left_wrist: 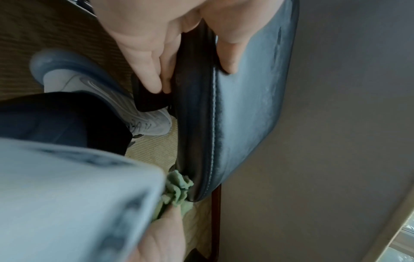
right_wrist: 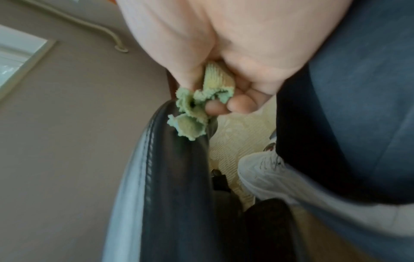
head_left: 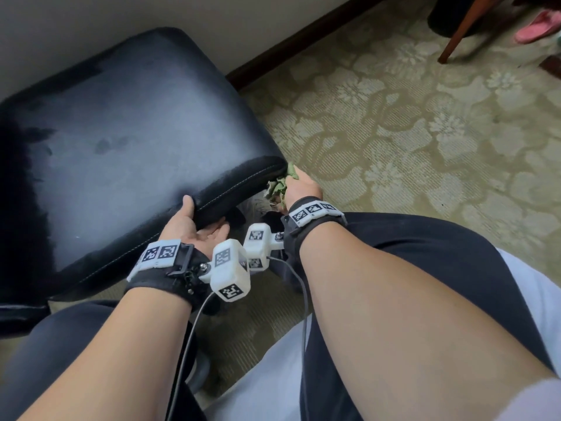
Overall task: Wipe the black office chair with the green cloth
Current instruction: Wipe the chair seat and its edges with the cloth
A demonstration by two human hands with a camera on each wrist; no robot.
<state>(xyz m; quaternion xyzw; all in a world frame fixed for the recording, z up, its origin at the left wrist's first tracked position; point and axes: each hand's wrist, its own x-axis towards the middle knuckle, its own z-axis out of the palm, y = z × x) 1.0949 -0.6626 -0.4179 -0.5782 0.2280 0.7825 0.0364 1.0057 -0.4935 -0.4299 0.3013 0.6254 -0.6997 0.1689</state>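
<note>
Seen from the head camera, the black office chair (head_left: 121, 141) stood against a pale wall (head_left: 91, 13) on patterned carpet (head_left: 409, 117). The left hand (head_left: 194, 226) gripped the seat's front edge, thumb on top and fingers curled beneath. The right hand (head_left: 300, 186) clutched the bunched green cloth (head_left: 279, 186) against the seat's right front corner. A pink slipper (head_left: 537, 25) and a wooden furniture leg (head_left: 458, 28) stood well apart at upper right.

From the left wrist, the fingers (left_wrist: 147, 70) wrapped under the stitched seat edge, with a white shoe (left_wrist: 143, 118) on the carpet just beside; a blurred marker block (left_wrist: 67, 203) hid much of the right hand.

From the right wrist, the cloth touched the chair's edge, fingers closed round it, with the shoe and a dark trouser leg (right_wrist: 347, 106) nearby.
</note>
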